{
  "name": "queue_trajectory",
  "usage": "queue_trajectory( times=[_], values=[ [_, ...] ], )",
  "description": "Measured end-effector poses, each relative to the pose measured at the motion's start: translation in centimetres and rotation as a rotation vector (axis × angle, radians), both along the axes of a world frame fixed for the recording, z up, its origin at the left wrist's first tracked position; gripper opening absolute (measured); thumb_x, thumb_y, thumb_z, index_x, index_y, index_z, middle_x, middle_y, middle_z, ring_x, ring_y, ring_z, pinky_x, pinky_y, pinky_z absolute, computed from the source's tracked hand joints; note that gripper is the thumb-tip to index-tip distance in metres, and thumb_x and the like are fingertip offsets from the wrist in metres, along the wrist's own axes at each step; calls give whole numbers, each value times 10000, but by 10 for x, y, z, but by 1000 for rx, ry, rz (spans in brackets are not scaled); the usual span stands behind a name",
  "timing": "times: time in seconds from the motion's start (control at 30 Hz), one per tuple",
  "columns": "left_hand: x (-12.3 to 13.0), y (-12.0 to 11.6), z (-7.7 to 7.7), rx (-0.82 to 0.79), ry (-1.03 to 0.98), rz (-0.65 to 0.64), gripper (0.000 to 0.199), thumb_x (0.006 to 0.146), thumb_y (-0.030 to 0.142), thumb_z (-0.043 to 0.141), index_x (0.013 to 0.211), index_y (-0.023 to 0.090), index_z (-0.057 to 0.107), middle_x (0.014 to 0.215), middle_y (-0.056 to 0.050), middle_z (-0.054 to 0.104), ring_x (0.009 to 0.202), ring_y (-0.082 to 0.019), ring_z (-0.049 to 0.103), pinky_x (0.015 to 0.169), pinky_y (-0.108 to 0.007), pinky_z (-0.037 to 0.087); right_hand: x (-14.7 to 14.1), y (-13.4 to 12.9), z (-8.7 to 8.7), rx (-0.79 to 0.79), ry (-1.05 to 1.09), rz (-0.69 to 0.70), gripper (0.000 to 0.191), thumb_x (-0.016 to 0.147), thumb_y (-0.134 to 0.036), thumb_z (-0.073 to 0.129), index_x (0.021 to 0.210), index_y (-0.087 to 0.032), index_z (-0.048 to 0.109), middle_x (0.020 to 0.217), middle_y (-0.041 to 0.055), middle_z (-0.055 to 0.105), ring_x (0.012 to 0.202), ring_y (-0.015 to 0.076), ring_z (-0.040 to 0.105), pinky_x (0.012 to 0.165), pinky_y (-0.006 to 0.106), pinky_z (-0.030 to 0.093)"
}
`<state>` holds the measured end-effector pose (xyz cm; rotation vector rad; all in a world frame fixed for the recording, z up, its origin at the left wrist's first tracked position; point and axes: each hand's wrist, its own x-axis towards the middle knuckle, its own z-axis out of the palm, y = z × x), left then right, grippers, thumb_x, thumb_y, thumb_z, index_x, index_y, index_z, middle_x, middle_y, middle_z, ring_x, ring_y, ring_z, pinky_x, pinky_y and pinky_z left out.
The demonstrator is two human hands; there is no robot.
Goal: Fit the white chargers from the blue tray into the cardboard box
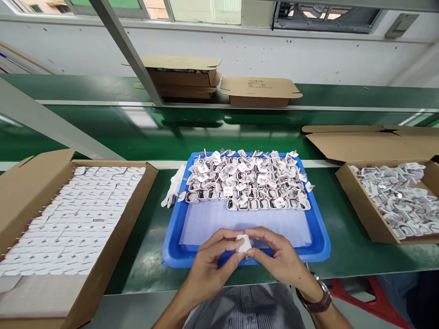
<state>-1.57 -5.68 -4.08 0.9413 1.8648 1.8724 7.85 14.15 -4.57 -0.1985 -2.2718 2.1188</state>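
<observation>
Far left of the grip, an open carton (116, 235) is holding rows of flat white pieces (78, 214); the frame's left edge is cutting it off. Nearer, beyond the hands and to their left, a crumpled white item (174, 186), perhaps a glove, is lying just beside a blue tray (320, 242), its right part tucked out of clear view.

The left hand (213, 261) is pinching a small white piece (243, 244) from the left, its fingers nearly closed. The right hand (278, 257) is pinching the same piece from the right, just as narrowly. The piece is sitting between both sets of fingertips, over the tray's near edge; fingers are covering its sides, and a metallic bit at its lower end is too small to make out.

Beyond the grip, white casings with red and dark wires (240, 178) are crowding the tray's far half, overlapping so that many are partly hidden. A pale sheet (209, 221) is lining the tray, partly behind the hands.

Right of the grip, a watch (322, 294) is circling the right wrist, its face turned from clear view. Farther right, another open carton (358, 208) is holding jumbled white parts (399, 198), cut off by the frame.
</observation>
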Motion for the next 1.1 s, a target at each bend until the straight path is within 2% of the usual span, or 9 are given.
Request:
queue_trajectory(
  times=[0.2, 0.4, 0.53, 0.67, 0.9, 1.0, 1.1],
  values=[
    [3, 3, 2, -33, -27, 43, 264, 947, 120, 718, 1138, 273, 818, 1113, -86, 738, 984, -200, 771, 848, -298, 642, 0, 0, 1, -42, -25, 12, 380, 961, -273, 757, 1322, -384, 711, 1286, 11, 760, 1195, 220, 733, 1077, 399, 591],
    [2, 1, 2, -4, -55, 16, 280, 958, 125, 703, 1163, 281, 815, 1134, -99, 736, 1031, -221, 763, 855, -312, 636, -1, -5, 4, -17, -55, -13, 290, 968, -309, 752, 1250, -373, 741, 1224, 6, 774, 1169, 216, 736, 1060, 388, 599],
    [3, 3, 3, 15, -172, 67, 228, 956, 176, 729, 1125, 290, 830, 1136, -100, 725, 940, -201, 758, 787, -293, 642, 1, -6, 1, -22, -76, -28, 393, 990, -350, 725, 1372, -420, 667, 1350, 6, 737, 1248, 223, 707, 1088, 402, 589],
    [3, 6, 3, 58, -247, 74, 206, 949, 200, 748, 1103, 306, 835, 1125, -87, 719, 807, -153, 728, 749, -284, 635, 1, -7, 3, -39, -69, 20, 514, 977, -334, 744, 1453, -450, 590, 1452, 0, 685, 1311, 224, 676, 1140, 423, 555],
    [4, 6, 1, 55, -244, 93, 196, 935, 198, 761, 1087, 288, 847, 1119, -99, 721, 790, -152, 719, 766, -300, 637, -3, -11, 5, -99, -65, -4, 428, 967, -294, 745, 1377, -372, 652, 1368, 34, 717, 1241, 233, 715, 1068, 412, 607],
    [4, 6, 1, 55, -254, 106, 188, 930, 202, 768, 1079, 280, 852, 1095, -102, 721, 881, -190, 748, 770, -290, 637, -4, -11, 5, -118, -76, -17, 392, 946, -314, 774, 1327, -328, 684, 1282, 50, 757, 1184, 239, 742, 1030, 413, 628],
    [3, 7, 2, 66, -269, 84, 176, 935, 216, 765, 1080, 263, 851, 1107, -118, 724, 971, -233, 763, 774, -294, 638, -6, -10, 6, -126, -79, -5, 427, 930, -325, 794, 1339, -308, 671, 1281, 62, 770, 1178, 246, 748, 1055, 438, 615]
  ],
)
